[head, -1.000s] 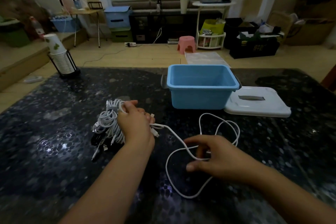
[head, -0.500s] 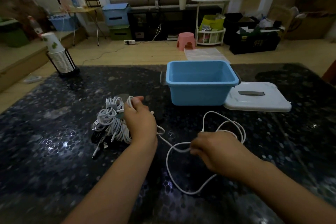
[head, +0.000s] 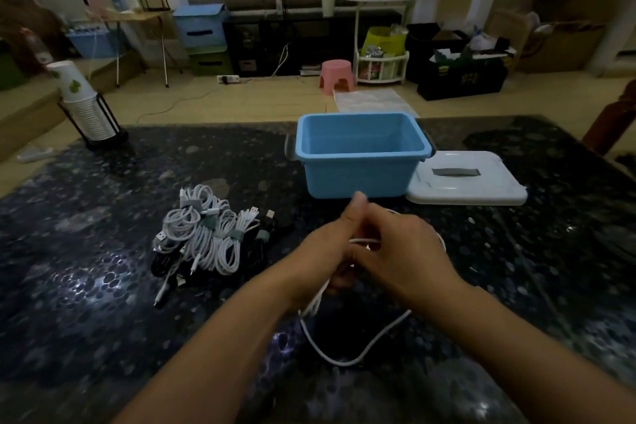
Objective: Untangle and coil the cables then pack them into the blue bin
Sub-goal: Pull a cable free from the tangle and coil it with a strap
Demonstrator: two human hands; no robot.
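A loose white cable (head: 358, 354) hangs in a loop from between my two hands down onto the dark table. My left hand (head: 327, 255) grips the cable with its thumb raised. My right hand (head: 402, 251) is pressed against the left one, fingers curled round the same cable. A pile of white and black cables (head: 206, 237), several bundled with grey ties, lies on the table to the left of my hands. The blue bin (head: 361, 179) stands open behind my hands; I see nothing inside it.
The bin's white lid (head: 464, 182) lies flat to its right. A stack of paper cups in a black holder (head: 86, 107) stands at the table's far left corner. Beyond the table's far edge (head: 206, 126) are the floor, a pink stool and storage boxes.
My left hand has left the cable pile and moved right to meet my right hand. Both hands have lifted the loose white cable; its loops are gathered between them.
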